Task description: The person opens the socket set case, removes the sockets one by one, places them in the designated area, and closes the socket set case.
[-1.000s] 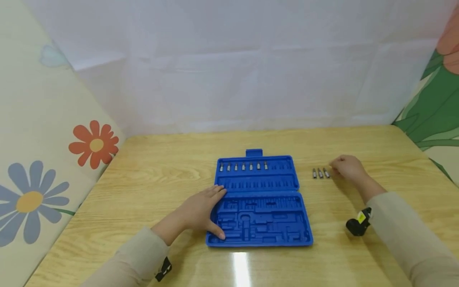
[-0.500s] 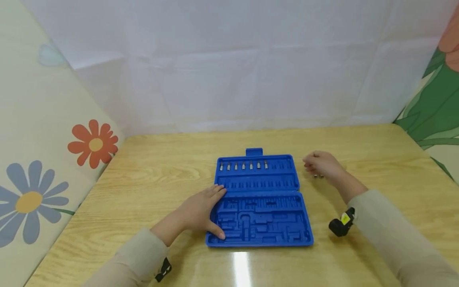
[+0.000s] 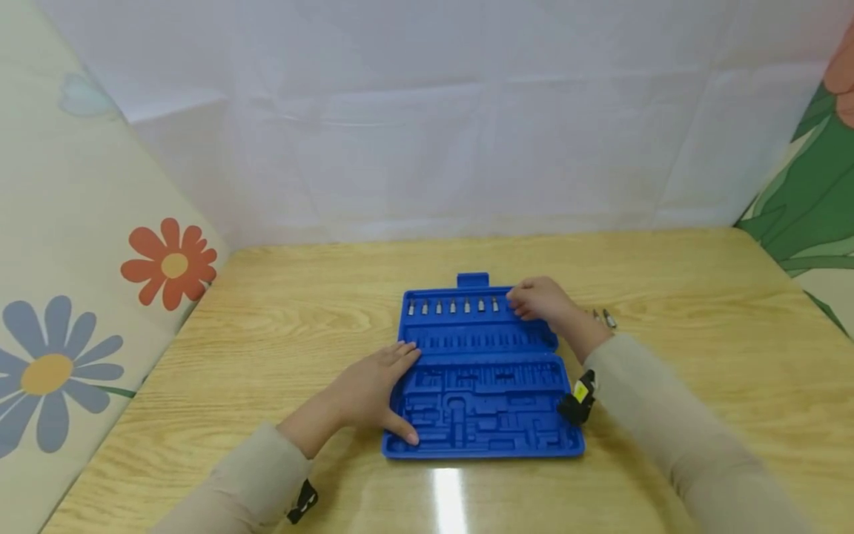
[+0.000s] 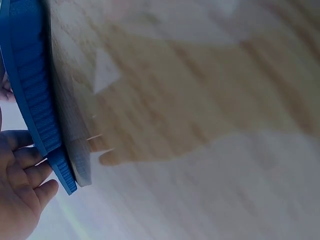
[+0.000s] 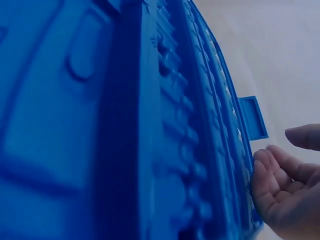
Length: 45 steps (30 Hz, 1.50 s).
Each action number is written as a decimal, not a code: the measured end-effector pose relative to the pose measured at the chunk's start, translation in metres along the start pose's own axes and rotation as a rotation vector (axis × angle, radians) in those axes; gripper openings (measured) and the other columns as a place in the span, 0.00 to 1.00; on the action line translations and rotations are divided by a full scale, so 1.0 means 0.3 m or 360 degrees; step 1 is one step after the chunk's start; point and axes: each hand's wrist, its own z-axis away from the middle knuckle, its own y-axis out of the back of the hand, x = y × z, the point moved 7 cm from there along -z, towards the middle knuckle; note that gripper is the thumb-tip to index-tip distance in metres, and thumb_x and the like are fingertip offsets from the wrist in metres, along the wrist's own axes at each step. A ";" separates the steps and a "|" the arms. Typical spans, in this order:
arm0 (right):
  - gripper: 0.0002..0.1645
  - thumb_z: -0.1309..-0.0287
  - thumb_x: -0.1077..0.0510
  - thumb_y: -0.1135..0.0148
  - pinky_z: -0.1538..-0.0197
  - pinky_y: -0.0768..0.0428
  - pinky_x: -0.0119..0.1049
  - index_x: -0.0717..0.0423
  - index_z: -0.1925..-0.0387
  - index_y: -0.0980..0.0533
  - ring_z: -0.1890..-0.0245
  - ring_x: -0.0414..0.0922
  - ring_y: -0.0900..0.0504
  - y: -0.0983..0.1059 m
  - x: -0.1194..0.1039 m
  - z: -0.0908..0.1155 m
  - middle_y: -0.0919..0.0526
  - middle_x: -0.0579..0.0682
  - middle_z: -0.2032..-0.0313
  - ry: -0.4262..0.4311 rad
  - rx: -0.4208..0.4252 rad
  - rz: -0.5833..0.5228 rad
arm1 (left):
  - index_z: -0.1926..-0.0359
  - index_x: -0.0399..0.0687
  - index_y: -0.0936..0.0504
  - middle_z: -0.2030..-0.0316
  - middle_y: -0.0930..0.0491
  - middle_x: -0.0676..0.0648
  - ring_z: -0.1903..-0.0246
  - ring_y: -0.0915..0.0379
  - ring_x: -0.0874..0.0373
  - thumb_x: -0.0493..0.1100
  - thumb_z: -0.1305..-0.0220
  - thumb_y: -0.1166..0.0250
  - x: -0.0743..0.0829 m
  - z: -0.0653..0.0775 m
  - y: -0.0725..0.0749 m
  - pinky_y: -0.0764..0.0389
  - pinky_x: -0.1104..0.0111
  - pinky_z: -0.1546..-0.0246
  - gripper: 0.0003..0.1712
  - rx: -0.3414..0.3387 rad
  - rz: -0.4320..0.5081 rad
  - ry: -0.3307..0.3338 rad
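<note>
An open blue tool-bit case (image 3: 467, 349) lies on the wooden table. Several metal screwdriver bits (image 3: 453, 305) stand in its far row of slots, from the left. My left hand (image 3: 367, 389) rests along the case's left edge, thumb over the near half and fingers by the hinge; in the left wrist view its fingers touch the case's side. My right hand (image 3: 543, 302) is over the far row's right end, with curled fingers close to the last seated bit. Whether it holds a bit is hidden. In the right wrist view its thumb and fingers are beside the rim.
Two loose bits (image 3: 610, 319) show on the table to the right of the case, partly behind the right wrist. A blue latch tab (image 3: 472, 279) sticks out from the far edge. White cloth (image 3: 427, 126) hangs behind the table.
My right hand has moved left from beside the three loose bits, passing over them, to the case's far row. My left hand and the case have stayed put.
</note>
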 end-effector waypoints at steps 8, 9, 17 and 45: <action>0.10 0.48 0.63 0.48 0.71 0.25 0.31 0.68 0.68 0.26 0.75 0.44 0.26 -0.036 -0.030 -0.065 0.25 0.54 0.73 -0.0070 0.0116 0.0200 | 0.36 0.40 0.51 0.36 0.53 0.42 0.38 0.62 0.49 0.78 0.72 0.44 0.007 0.010 0.006 0.51 0.58 0.41 0.68 -0.0022 0.0020 -0.0026; 0.08 0.49 0.63 0.48 0.75 0.25 0.30 0.66 0.73 0.26 0.78 0.42 0.27 -0.040 -0.035 -0.071 0.26 0.52 0.77 -0.0088 0.0132 0.0272 | 0.35 0.40 0.52 0.36 0.54 0.43 0.37 0.63 0.49 0.78 0.72 0.45 0.006 0.011 0.004 0.51 0.58 0.41 0.68 -0.0027 0.0028 -0.0026; 0.19 0.50 0.60 0.49 0.85 0.35 0.31 0.54 0.92 0.40 0.89 0.41 0.37 -0.089 -0.048 -0.089 0.39 0.45 0.91 -0.0228 0.0148 0.0538 | 0.35 0.41 0.53 0.36 0.55 0.44 0.37 0.64 0.50 0.79 0.71 0.45 -0.001 0.016 -0.010 0.53 0.58 0.41 0.68 -0.0039 0.0067 -0.0031; 0.03 0.62 0.70 0.49 0.86 0.39 0.30 0.63 0.79 0.33 0.84 0.44 0.36 -0.059 -0.020 -0.075 0.36 0.48 0.86 -0.0388 0.0563 -0.0037 | 0.35 0.41 0.51 0.36 0.54 0.44 0.37 0.62 0.50 0.78 0.72 0.43 0.000 0.012 -0.011 0.48 0.56 0.42 0.67 0.0008 0.0091 -0.0024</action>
